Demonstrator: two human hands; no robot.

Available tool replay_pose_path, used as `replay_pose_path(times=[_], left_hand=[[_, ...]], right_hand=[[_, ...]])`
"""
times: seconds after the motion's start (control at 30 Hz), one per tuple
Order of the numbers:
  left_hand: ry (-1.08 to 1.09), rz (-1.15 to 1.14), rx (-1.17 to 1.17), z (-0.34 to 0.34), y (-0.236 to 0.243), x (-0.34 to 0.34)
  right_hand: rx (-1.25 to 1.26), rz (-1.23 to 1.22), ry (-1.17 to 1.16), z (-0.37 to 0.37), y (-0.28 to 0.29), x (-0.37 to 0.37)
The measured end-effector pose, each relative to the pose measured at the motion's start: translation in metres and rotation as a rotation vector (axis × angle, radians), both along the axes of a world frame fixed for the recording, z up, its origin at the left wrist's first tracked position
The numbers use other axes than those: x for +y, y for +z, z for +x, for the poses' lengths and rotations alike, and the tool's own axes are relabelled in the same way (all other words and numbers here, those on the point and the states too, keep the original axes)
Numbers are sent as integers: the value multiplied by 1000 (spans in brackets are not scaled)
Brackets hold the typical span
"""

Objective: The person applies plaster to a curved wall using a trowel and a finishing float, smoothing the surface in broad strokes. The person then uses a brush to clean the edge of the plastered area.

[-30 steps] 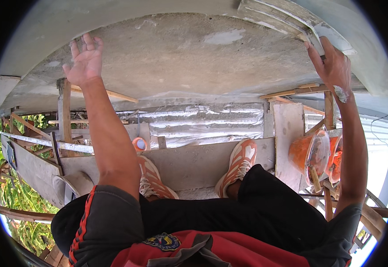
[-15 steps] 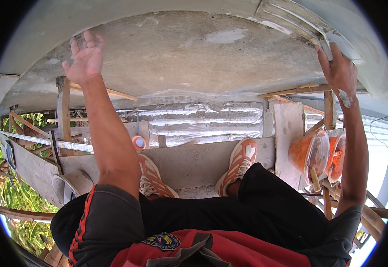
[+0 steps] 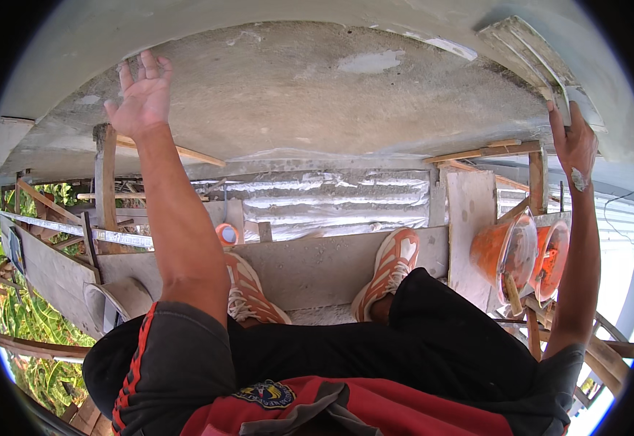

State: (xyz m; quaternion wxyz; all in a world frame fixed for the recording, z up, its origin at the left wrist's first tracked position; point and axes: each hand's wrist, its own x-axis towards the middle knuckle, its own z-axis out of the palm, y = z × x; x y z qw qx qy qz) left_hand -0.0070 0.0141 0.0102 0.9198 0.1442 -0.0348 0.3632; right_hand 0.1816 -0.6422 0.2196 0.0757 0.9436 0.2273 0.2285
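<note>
My left hand point(image 3: 145, 100) is raised at the far left with its fingers spread, palm showing and nothing in it. Its fingertips meet the lower edge of the smooth grey plastered wall point(image 3: 317, 13); whether they press on it I cannot tell. At the far right, my right hand point(image 3: 575, 144) is closed on a plastering float point(image 3: 526, 52), a long, pale grey tool smeared with plaster. The float lies tilted against the plastered surface, and my fingers partly hide its near end. A pale smear of plaster marks my right wrist.
Two orange buckets point(image 3: 504, 251) stand by my right forearm. My shoes rest on a grey plank point(image 3: 317, 269) among wooden posts point(image 3: 105, 178). A curved grey piece point(image 3: 129, 299) and a metal straightedge point(image 3: 124, 238) lie left. Rough concrete point(image 3: 288, 94) spans the space between my hands.
My right hand has shifted right and toward me, drawing the float along the plastered surface. The left hand has stayed almost where it was.
</note>
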Motion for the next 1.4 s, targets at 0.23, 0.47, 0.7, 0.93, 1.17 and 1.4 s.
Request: replay_pose_path(times=[0.23,0.47,0.7,0.93,1.17,1.4], left_hand=[[1,-7,9,1,0,0],[-6,-10,-16,1,-3,2],[-11,-12,-31,3,-6,4],[-8,-10,-8,0,-4,3],[4,11,6,2,-2,0],[1,-21,17,1,0,1]], right_hand=[[42,-28,212,-14,-16,68],[52,-49,251,-37,-11,129],[-51,-104,218,-33,-12,108],[-4,-90,77,-31,4,58],[-96,-110,374,-32,-6,110],[-89,-151,236,-41,-1,121]])
